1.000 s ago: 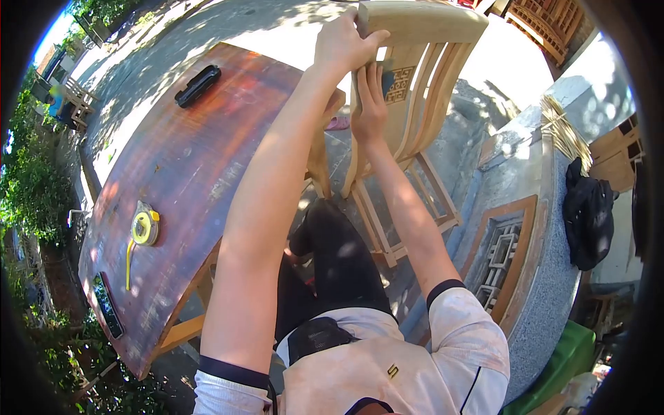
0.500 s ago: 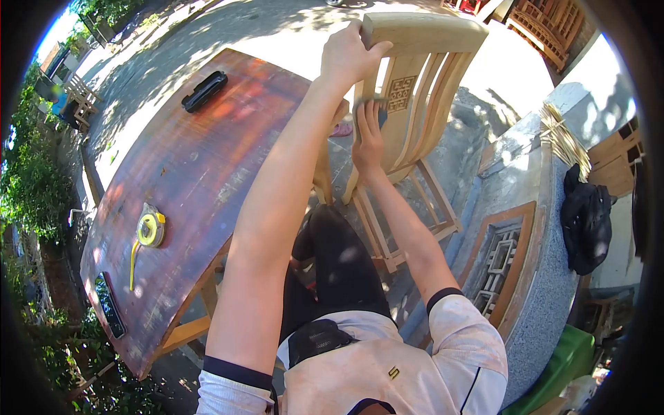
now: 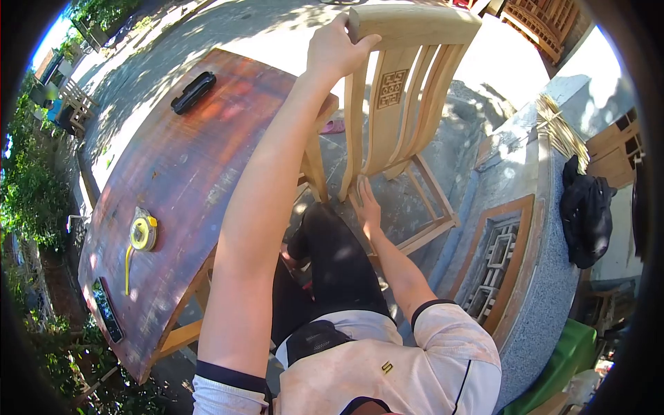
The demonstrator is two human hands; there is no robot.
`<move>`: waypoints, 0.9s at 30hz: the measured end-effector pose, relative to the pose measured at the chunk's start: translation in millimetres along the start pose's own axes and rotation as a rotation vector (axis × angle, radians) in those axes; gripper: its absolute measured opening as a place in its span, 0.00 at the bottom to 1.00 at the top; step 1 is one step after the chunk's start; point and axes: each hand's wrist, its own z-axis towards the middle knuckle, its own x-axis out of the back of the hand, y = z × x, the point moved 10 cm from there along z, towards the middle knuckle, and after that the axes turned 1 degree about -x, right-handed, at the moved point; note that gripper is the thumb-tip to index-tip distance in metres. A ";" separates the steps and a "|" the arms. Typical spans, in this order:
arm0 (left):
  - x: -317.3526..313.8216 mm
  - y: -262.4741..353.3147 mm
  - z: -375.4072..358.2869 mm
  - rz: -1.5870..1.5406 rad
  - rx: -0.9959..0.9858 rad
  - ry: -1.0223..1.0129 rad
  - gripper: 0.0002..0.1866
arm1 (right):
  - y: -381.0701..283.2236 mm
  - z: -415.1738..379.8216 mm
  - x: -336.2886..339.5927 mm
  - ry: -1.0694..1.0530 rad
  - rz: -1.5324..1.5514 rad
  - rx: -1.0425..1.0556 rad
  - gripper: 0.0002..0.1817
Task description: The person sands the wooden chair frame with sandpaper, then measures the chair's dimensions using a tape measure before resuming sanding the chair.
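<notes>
My left hand [image 3: 337,52] is wrapped around the top left corner of a bare wooden chair [image 3: 415,31], the thumb lying along the top rail. The chair's back has curved vertical slats and a carved square pattern [image 3: 392,88] on the middle one. Low on the left post of the back, my right hand [image 3: 366,207] presses with its fingers stretched along the wood. What looks like a piece of sandpaper is under those fingers, almost wholly hidden now; its grey edge shows more plainly in the earlier view.
On my left stands a worn reddish-brown table [image 3: 187,159] with a black case [image 3: 194,93], a yellow tape measure [image 3: 143,232] and a phone [image 3: 107,310]. To the right are a ledge with a framed opening [image 3: 494,259] and a black bag [image 3: 586,214]. Another person [image 3: 59,111] sits far left.
My right hand has slid down the chair's left post, from beside the carved pattern to near the seat. My left hand keeps its hold on the top corner. The view has shifted slightly.
</notes>
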 end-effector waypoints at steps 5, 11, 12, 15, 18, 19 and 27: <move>1.1 2.1 -0.2 0.019 -0.026 0.033 0.32 | -65.6 60.8 115.5 0.560 0.099 0.172 0.37; 8.1 17.1 -5.5 -0.011 -0.125 0.096 0.28 | -243.4 195.0 232.0 0.753 0.134 0.709 0.39; 7.5 19.7 -5.7 -0.003 -0.070 0.041 0.27 | -247.5 203.1 225.8 0.770 0.161 0.742 0.38; 6.1 25.1 -4.5 -0.133 -0.180 0.085 0.27 | -188.0 184.2 167.6 0.725 0.030 0.588 0.37; 3.2 18.8 -3.9 -0.024 -0.176 0.076 0.27 | -53.7 122.3 80.4 0.618 -0.105 0.312 0.37; -0.8 4.0 1.1 0.050 -0.155 0.055 0.29 | -31.9 101.0 67.6 0.558 -0.100 0.240 0.37; -0.5 5.8 -0.5 0.120 -0.097 0.003 0.31 | -198.0 191.6 178.0 0.848 0.174 0.547 0.32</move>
